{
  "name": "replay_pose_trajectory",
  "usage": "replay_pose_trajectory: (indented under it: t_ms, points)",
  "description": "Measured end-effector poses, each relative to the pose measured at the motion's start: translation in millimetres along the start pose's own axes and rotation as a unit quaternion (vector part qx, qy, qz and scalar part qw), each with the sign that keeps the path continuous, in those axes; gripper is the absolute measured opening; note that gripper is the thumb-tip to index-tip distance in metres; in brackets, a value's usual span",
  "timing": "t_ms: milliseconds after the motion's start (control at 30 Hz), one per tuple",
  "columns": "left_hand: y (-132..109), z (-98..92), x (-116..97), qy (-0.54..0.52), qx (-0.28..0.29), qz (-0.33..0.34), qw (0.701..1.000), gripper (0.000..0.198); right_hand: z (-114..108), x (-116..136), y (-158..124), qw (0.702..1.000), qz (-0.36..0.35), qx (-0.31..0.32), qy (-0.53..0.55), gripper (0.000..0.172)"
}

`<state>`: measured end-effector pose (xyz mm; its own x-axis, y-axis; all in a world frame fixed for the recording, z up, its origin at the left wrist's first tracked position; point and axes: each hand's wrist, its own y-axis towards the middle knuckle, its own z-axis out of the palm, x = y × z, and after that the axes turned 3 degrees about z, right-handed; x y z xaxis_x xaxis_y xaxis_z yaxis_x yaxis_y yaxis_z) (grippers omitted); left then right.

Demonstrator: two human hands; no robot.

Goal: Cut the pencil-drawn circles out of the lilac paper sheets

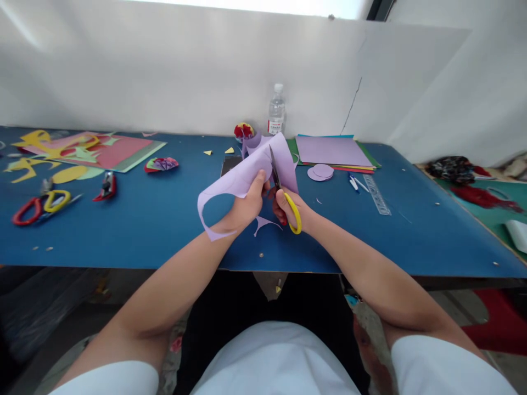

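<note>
A sheet of purple paper [236,174] is gripped in my left hand [251,202], raised above the blue table. It curls, and a round hole opens at its lower left end. My right hand [290,204] is closed round a pair of scissors [295,213] with a yellow and a red handle. The scissors' blades point up and overlap the paper, between its two raised parts. A thin purple scrap [265,223] lies on the table below my hands. To the right are overlapping purple paper circles [320,172].
A stack of coloured paper [333,151], pens [357,183] and a clear ruler [376,195] lie right. A water bottle [276,109] stands at the wall. On the left are paper scraps [69,174], other scissors [41,204], red-handled pliers [107,186] and a colourful folded-paper piece [161,164].
</note>
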<state>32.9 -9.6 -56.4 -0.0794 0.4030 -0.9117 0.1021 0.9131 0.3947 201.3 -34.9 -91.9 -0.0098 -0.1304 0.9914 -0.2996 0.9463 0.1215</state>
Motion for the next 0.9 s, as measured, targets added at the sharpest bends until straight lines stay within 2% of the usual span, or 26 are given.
replay_pose_trajectory:
  t_ms: [133, 433, 633, 767, 900]
  points:
    - [2, 2.2, -3, -0.006, -0.005, 0.034, 0.999, 0.058, -1, 2, -1, 1.0, -0.007, 0.0, -0.021, 0.084]
    - [7, -1.0, -3, -0.023, 0.004, 0.033, 0.999, 0.061, 0, 17, -4, 0.999, 0.0, -0.008, -0.036, 0.088]
    - [8, -2.8, -5, -0.007, 0.0, 0.037, 0.999, 0.06, 3, 22, -5, 0.999, 0.002, -0.011, -0.032, 0.083]
    - [10, -5.4, -2, -0.027, 0.017, 0.03, 0.999, 0.063, 3, 26, -7, 0.999, 0.005, -0.014, -0.044, 0.081]
    - [15, -5.8, 4, -0.073, 0.031, 0.027, 0.997, 0.057, 2, 29, -8, 0.998, -0.001, -0.018, -0.061, 0.083]
